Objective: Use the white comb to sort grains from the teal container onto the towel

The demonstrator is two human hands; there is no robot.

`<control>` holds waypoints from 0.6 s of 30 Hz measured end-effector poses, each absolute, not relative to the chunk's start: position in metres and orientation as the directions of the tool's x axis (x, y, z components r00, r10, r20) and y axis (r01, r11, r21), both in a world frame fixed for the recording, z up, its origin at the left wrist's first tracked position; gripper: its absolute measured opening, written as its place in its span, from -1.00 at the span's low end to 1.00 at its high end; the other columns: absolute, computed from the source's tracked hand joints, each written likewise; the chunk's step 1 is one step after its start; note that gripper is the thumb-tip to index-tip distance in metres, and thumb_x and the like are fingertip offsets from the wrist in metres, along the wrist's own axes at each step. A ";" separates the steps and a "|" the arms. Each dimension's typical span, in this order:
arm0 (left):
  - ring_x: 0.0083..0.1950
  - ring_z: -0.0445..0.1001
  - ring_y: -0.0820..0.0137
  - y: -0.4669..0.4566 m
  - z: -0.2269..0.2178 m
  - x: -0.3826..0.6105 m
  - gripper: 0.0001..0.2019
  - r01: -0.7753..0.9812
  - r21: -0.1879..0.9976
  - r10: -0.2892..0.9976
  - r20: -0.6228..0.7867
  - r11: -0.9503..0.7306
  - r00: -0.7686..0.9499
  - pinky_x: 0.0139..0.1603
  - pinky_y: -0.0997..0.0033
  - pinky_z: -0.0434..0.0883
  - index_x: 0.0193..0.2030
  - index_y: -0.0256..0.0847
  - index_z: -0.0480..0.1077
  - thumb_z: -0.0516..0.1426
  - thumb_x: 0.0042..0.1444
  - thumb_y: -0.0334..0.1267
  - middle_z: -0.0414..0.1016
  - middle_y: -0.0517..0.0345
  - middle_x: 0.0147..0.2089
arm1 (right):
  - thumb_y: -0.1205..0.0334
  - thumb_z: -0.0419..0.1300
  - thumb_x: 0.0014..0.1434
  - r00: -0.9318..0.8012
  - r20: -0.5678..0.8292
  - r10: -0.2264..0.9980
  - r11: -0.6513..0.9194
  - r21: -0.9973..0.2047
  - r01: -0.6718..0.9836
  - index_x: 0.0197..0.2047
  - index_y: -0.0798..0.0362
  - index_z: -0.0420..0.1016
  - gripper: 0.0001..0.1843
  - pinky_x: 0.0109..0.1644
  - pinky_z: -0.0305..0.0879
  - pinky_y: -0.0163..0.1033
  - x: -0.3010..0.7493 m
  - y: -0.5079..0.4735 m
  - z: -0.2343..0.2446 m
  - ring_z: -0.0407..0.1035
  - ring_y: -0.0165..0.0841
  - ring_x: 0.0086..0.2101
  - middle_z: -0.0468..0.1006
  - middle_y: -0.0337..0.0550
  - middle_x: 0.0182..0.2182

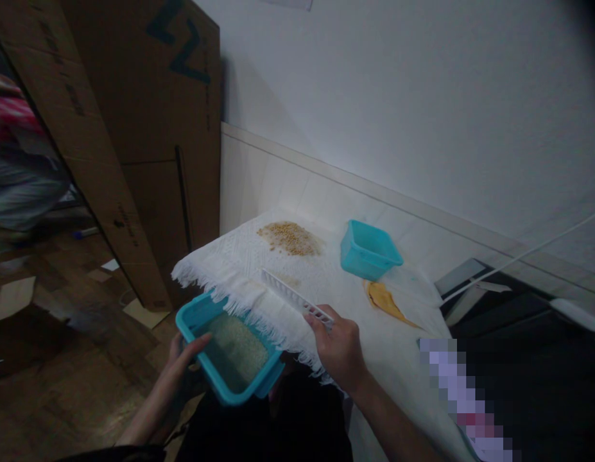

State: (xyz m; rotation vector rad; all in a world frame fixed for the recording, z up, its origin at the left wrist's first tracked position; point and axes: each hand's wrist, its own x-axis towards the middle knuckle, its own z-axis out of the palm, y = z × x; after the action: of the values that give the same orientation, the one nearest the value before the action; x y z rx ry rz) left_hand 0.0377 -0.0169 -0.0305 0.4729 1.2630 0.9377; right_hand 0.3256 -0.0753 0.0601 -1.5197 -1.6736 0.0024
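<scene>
My left hand (180, 362) grips the near-left rim of a teal plastic tub (258, 384) filled with pale rice-like grains, held just below the fringed edge of a white cloth-covered table (374, 340). My right hand (339, 346) is closed on the end of a long white slotted plastic strip (290, 294), which lies flat on the cloth and points away to the left. A pile of brownish grains (290, 237) sits on the cloth further back. A second teal tub (368, 249) stands behind the strip; what it holds is hidden.
A yellow-brown scrap (384, 300) lies on the cloth right of the strip. Large cardboard boxes (133, 128) lean at the left over a wooden floor (61, 359). A white wall (398, 96) backs the table; a white cable (518, 256) and dark furniture (533, 321) are at the right.
</scene>
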 end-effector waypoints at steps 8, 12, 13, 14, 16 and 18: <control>-0.25 0.73 0.11 -0.019 -0.029 0.037 -0.09 -0.338 0.736 0.789 -0.614 0.586 0.031 -0.19 0.09 0.71 0.49 0.11 0.27 0.54 0.06 0.01 0.64 0.07 -0.09 | 0.22 0.15 0.52 0.035 0.543 0.839 0.328 -0.555 0.764 0.00 -0.07 0.80 -0.67 -0.26 0.71 -0.30 0.312 -0.116 0.063 0.78 -0.24 -0.35 0.87 -0.15 -0.26; -0.21 0.75 0.03 -0.020 -0.024 0.038 -0.06 -0.319 0.744 0.790 -0.612 0.587 0.026 -0.21 0.02 0.72 0.51 0.12 0.28 0.55 0.03 0.00 0.68 -0.06 0.03 | 0.21 0.17 0.52 0.075 0.549 0.832 0.285 -0.540 0.792 -0.05 -0.05 0.80 -0.69 -0.23 0.70 -0.31 0.314 -0.106 0.066 0.78 -0.23 -0.36 0.86 -0.13 -0.29; -0.22 0.76 0.04 -0.019 -0.023 0.038 -0.07 -0.310 0.747 0.789 -0.614 0.588 0.016 -0.21 0.02 0.72 0.53 0.12 0.26 0.53 0.06 -0.01 0.68 -0.08 0.06 | 0.22 0.18 0.51 0.093 0.564 0.821 0.275 -0.532 0.801 -0.07 -0.03 0.79 -0.70 -0.22 0.69 -0.31 0.315 -0.099 0.066 0.79 -0.22 -0.35 0.86 -0.11 -0.29; -0.22 0.76 0.04 -0.018 -0.023 0.038 -0.07 -0.303 0.749 0.787 -0.617 0.590 0.006 -0.21 0.01 0.72 0.54 0.12 0.24 0.51 0.09 -0.02 0.67 -0.10 0.10 | 0.22 0.18 0.51 0.107 0.581 0.807 0.270 -0.524 0.808 -0.09 -0.01 0.79 -0.70 -0.23 0.68 -0.32 0.316 -0.091 0.066 0.79 -0.20 -0.34 0.85 -0.09 -0.29; -0.19 0.77 0.05 -0.016 -0.021 0.038 -0.09 -0.293 0.745 0.777 -0.629 0.599 -0.013 -0.21 0.02 0.73 0.57 0.13 0.19 0.47 0.15 -0.02 0.65 -0.12 0.15 | 0.24 0.17 0.50 0.112 0.605 0.788 0.276 -0.511 0.814 -0.11 0.02 0.78 -0.70 -0.26 0.66 -0.33 0.317 -0.076 0.063 0.79 -0.19 -0.35 0.85 -0.06 -0.30; -0.19 0.76 0.07 -0.015 -0.020 0.038 -0.09 -0.286 0.740 0.768 -0.640 0.609 -0.023 -0.21 0.05 0.73 0.59 0.13 0.16 0.45 0.17 -0.02 0.65 -0.10 0.11 | 0.26 0.18 0.48 0.098 0.605 0.790 0.288 -0.508 0.812 -0.10 0.02 0.78 -0.71 -0.26 0.65 -0.34 0.316 -0.066 0.059 0.78 -0.21 -0.37 0.84 -0.07 -0.32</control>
State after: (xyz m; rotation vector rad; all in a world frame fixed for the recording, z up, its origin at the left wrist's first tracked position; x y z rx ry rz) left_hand 0.0380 -0.0148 -0.0196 0.4549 1.3466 0.8875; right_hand 0.3162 -0.0660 0.0595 -1.4816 -1.6679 -0.0310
